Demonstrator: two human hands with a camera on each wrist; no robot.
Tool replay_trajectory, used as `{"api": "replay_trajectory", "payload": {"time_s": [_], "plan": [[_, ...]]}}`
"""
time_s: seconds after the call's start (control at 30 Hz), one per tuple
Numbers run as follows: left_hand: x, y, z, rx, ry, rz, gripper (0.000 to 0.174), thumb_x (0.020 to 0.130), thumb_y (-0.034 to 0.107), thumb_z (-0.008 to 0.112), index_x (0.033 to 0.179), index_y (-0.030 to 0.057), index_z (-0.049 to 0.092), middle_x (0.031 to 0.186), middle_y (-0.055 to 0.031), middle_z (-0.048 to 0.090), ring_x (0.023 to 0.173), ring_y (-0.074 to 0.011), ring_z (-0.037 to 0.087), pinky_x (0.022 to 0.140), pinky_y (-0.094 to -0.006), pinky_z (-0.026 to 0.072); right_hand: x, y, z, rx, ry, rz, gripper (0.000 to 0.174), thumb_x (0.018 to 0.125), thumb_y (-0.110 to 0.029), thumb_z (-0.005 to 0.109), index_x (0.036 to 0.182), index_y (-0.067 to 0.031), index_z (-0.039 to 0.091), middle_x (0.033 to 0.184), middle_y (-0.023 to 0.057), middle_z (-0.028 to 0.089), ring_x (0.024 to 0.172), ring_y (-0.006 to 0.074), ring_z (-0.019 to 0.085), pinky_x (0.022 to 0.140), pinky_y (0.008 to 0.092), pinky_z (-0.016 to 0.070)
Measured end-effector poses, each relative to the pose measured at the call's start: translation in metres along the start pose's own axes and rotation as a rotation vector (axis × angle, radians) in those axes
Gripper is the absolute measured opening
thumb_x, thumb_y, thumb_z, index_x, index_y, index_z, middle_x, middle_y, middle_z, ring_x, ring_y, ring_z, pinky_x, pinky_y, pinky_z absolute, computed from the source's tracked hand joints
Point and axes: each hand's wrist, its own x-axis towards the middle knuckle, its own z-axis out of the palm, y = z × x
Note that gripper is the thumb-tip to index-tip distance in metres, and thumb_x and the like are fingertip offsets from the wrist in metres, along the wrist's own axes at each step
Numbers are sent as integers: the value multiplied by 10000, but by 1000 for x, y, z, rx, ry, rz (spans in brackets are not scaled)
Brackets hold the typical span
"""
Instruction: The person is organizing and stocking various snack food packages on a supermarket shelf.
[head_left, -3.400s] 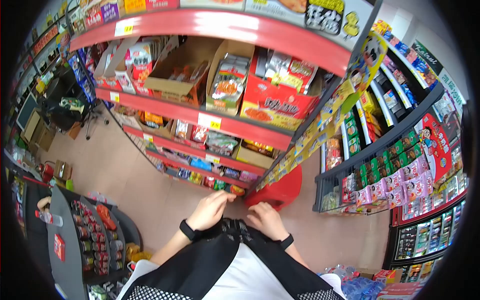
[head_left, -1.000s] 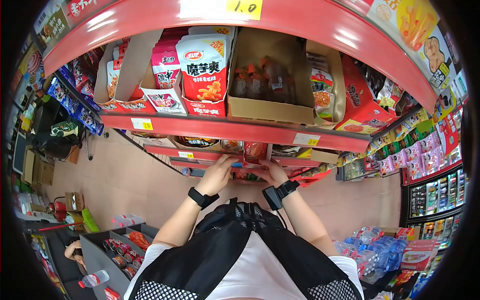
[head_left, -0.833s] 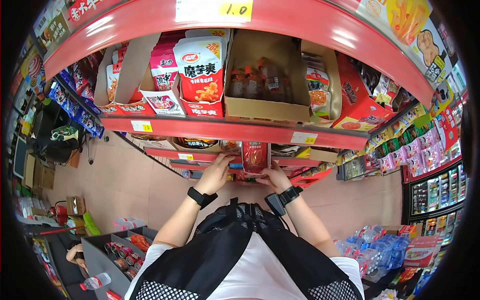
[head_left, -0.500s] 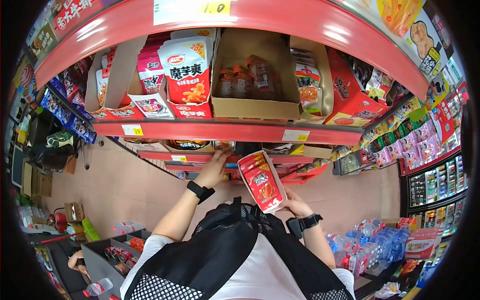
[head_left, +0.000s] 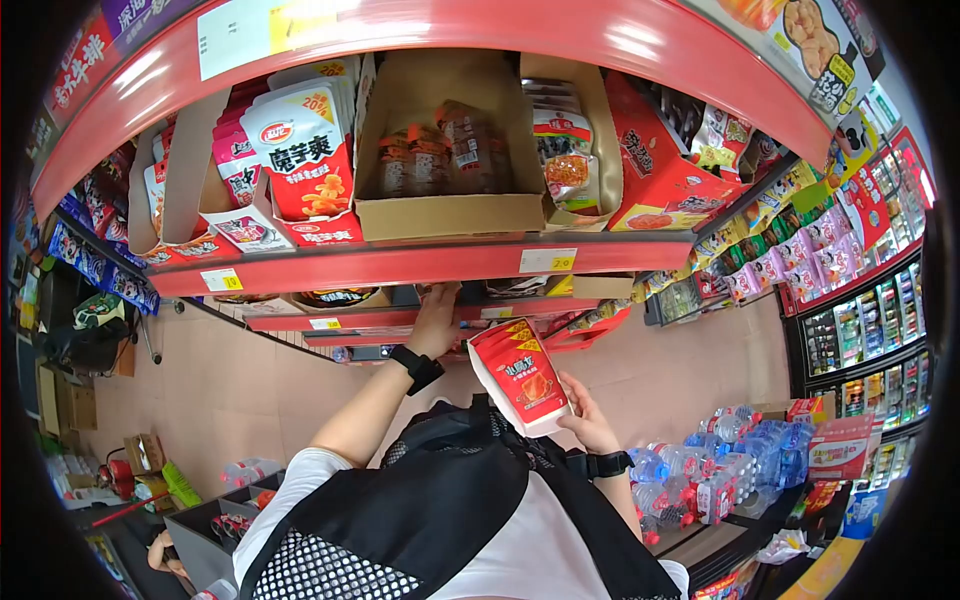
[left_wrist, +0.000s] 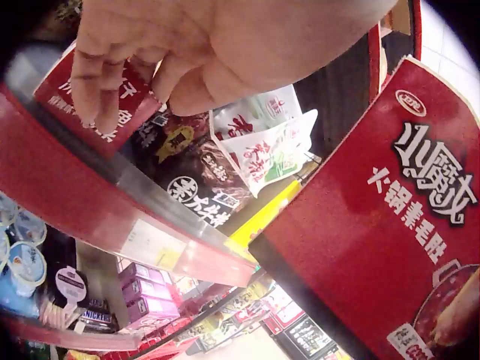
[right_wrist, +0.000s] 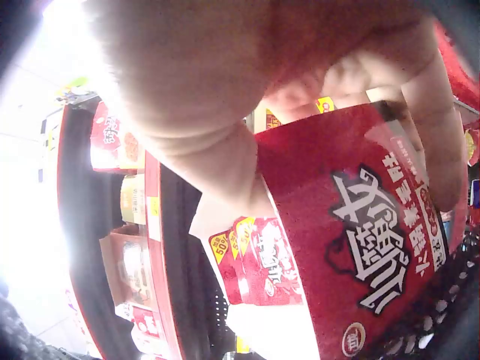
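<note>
My right hand [head_left: 592, 416] grips an open red-and-white box [head_left: 524, 378] by its lower right side, in front of my torso; red packets [right_wrist: 259, 259] with yellow corners stand inside. The box is tilted. My left hand [head_left: 436, 322] reaches to the lower shelf, its fingertips hidden in the head view. In the left wrist view, the fingers of my left hand [left_wrist: 217, 45] lie over the front of another red box [left_wrist: 97, 112] on that shelf, beside dark packets [left_wrist: 202, 176] and white-and-green packets [left_wrist: 262, 139]. A dark gap shows right of these.
Above my hands, a red-edged shelf [head_left: 430, 268] holds snack boxes, including a brown carton [head_left: 450, 216] with a few bottle-like packs. Wrapped bottles [head_left: 720, 470] stand low at the right, near drink fridges [head_left: 860, 330]. A grey display bin [head_left: 205, 525] is at lower left.
My right hand has drawn the red box off the lower shelf, toward my torso, and tilted it. My left hand has stayed at the shelf, reaching further in. The view has shifted right.
</note>
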Motion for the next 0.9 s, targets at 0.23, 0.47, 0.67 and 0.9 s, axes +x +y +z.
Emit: {"api": "replay_trajectory", "payload": {"time_s": [0.23,0.47,0.67,0.9], "plan": [[1,10,19,-4,-89,50,488,838,66,607,1295,-24,463,1280,-228,462,1138,-434,499,939,-459,450,1,0,-2,34,-5,-31,877,671,174,488,1488,-50,265,1326,74,508,1229,152,493,1021,265,392],[-3,7,19,-224,-115,-23,528,838,88,626,1324,-5,444,1384,-219,397,1249,-421,434,987,-448,436,11,-7,3,-4,-47,0,877,668,161,494,1488,-41,261,1342,86,502,1241,160,486,1035,274,382],[-49,18,-23,-171,197,-150,557,817,-92,454,1364,-2,401,1452,-215,337,1327,-406,368,1091,-406,348,40,-12,12,-64,-209,7,883,662,112,529,1487,-33,253,1362,97,485,1258,184,476,1057,301,367],[-127,-3,-57,-123,276,-305,493,870,-78,445,1356,-1,406,1326,-224,449,1155,-377,513,941,-385,455,95,-25,59,34,-330,206,859,711,3,593,1494,-66,245,1341,67,502,1174,159,545,928,289,477]]}}
